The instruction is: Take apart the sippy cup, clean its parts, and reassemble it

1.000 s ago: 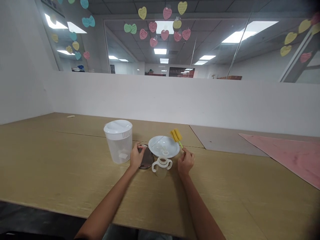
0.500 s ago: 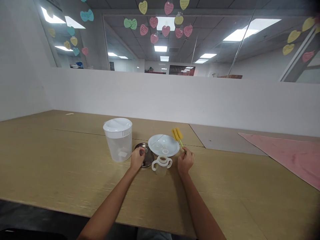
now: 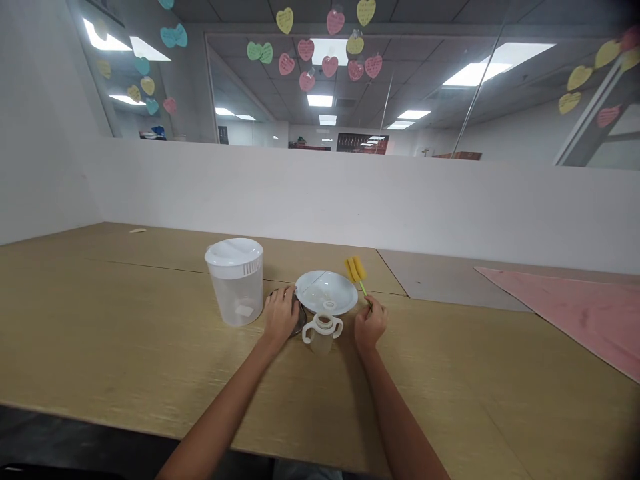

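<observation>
In my right hand [image 3: 370, 323] is the green handle of a bottle brush [image 3: 356, 269], its yellow sponge head pointing up and away from me. My left hand [image 3: 281, 312] lies palm down over a small dark metal tray [image 3: 300, 323], fingers stretched forward, and covers most of it. Between the hands stands a clear baby bottle [image 3: 323, 339] with a white two-handled collar and an uncovered mouth. Just behind it is a white bowl [image 3: 306, 281], holding a small clear piece with a white ring [image 3: 329, 305].
A translucent plastic bucket [image 3: 235, 283] with a white lid stands left of my left hand. Farther right, a pink cloth [image 3: 575, 317] lies on the table [image 3: 440, 360]. A white wall [image 3: 300, 200] with windows above it rises behind the table.
My left hand has gone from closed fingers at the metal tray to a flatter, outstretched pose covering it. The right hand and brush stay nearly still.
</observation>
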`<action>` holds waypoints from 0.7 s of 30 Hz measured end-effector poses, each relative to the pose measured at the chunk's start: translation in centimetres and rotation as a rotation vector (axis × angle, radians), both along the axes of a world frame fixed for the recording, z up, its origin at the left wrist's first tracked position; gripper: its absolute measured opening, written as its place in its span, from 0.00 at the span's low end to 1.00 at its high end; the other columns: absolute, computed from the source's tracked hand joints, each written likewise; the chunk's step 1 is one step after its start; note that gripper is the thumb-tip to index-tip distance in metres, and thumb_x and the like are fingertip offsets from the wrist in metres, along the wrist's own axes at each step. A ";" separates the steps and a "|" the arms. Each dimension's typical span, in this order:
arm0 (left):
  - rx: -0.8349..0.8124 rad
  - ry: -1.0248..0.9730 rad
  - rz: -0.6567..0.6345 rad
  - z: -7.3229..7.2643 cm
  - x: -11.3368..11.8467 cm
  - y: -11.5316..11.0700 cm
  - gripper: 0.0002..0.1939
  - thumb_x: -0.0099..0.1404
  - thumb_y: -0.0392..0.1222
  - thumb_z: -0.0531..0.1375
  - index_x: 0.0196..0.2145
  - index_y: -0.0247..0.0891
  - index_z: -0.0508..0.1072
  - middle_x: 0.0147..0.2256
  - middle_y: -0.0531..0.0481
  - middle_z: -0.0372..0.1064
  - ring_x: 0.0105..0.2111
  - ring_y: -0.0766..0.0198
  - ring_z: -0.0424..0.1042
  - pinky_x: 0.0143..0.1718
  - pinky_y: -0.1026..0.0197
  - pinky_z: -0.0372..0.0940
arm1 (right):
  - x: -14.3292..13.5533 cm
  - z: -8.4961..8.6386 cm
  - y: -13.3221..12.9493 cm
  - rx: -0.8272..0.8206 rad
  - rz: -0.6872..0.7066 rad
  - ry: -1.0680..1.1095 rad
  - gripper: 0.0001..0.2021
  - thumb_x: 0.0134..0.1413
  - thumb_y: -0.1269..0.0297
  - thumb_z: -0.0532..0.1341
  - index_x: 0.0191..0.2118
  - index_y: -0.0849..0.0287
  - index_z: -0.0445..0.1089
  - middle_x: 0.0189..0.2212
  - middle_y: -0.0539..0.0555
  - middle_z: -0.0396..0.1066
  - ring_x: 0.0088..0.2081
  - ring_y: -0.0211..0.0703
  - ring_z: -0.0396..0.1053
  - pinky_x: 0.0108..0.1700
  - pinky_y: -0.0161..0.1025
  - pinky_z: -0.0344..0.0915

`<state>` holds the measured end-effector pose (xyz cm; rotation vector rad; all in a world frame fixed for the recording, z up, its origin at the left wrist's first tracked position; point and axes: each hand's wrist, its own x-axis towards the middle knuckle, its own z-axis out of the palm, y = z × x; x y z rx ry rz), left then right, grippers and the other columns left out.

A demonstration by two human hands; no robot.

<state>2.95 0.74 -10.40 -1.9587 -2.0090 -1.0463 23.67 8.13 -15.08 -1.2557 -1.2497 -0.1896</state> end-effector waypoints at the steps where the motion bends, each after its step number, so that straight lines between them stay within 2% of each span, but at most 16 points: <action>1: 0.015 0.007 -0.018 0.8 0.5 0.0 0.17 0.63 0.37 0.49 0.50 0.35 0.63 0.49 0.40 0.63 0.49 0.51 0.61 0.49 0.50 0.54 | 0.0 -0.1 0.1 0.005 -0.001 0.002 0.17 0.47 0.73 0.47 0.38 0.64 0.70 0.35 0.57 0.71 0.37 0.45 0.63 0.40 0.39 0.59; 4: 0.024 0.033 -0.112 2.9 2.0 0.7 0.15 0.65 0.39 0.48 0.48 0.40 0.64 0.47 0.46 0.65 0.48 0.57 0.62 0.50 0.54 0.56 | 0.0 -0.1 0.1 0.021 0.003 0.002 0.16 0.49 0.72 0.47 0.38 0.64 0.70 0.34 0.57 0.71 0.37 0.45 0.63 0.40 0.39 0.59; 7: -0.033 0.065 -0.208 3.8 3.3 2.8 0.13 0.64 0.39 0.49 0.45 0.40 0.67 0.45 0.48 0.67 0.47 0.60 0.64 0.50 0.57 0.57 | 0.0 -0.1 0.1 0.043 0.007 -0.002 0.16 0.50 0.72 0.46 0.38 0.63 0.69 0.34 0.58 0.71 0.36 0.45 0.63 0.41 0.40 0.59; 11: -0.197 0.119 -0.316 3.1 4.3 6.4 0.11 0.63 0.39 0.53 0.42 0.37 0.69 0.42 0.47 0.69 0.44 0.61 0.67 0.47 0.57 0.62 | 0.0 0.1 0.1 0.070 0.001 -0.003 0.15 0.52 0.71 0.46 0.38 0.63 0.69 0.33 0.58 0.72 0.36 0.46 0.64 0.40 0.40 0.59; 14: -0.329 0.185 -0.378 2.3 4.7 8.1 0.12 0.64 0.43 0.55 0.43 0.34 0.68 0.42 0.46 0.68 0.41 0.61 0.68 0.44 0.53 0.65 | 0.0 0.1 0.1 0.085 -0.004 -0.007 0.15 0.52 0.71 0.47 0.37 0.63 0.69 0.33 0.58 0.72 0.36 0.45 0.64 0.39 0.40 0.59; 17: -0.421 0.263 -0.399 1.8 5.0 8.6 0.13 0.64 0.45 0.55 0.43 0.34 0.68 0.43 0.46 0.67 0.41 0.61 0.68 0.43 0.52 0.65 | -0.1 0.2 0.1 0.090 -0.005 -0.011 0.15 0.51 0.72 0.47 0.37 0.63 0.69 0.33 0.58 0.72 0.35 0.45 0.64 0.38 0.39 0.59; 21: -0.464 0.343 -0.405 1.8 5.3 8.5 0.14 0.64 0.44 0.55 0.45 0.34 0.67 0.44 0.45 0.66 0.42 0.60 0.68 0.43 0.51 0.66 | -0.3 0.1 0.0 0.088 0.014 -0.024 0.15 0.49 0.73 0.47 0.37 0.63 0.69 0.34 0.57 0.72 0.36 0.45 0.64 0.39 0.39 0.60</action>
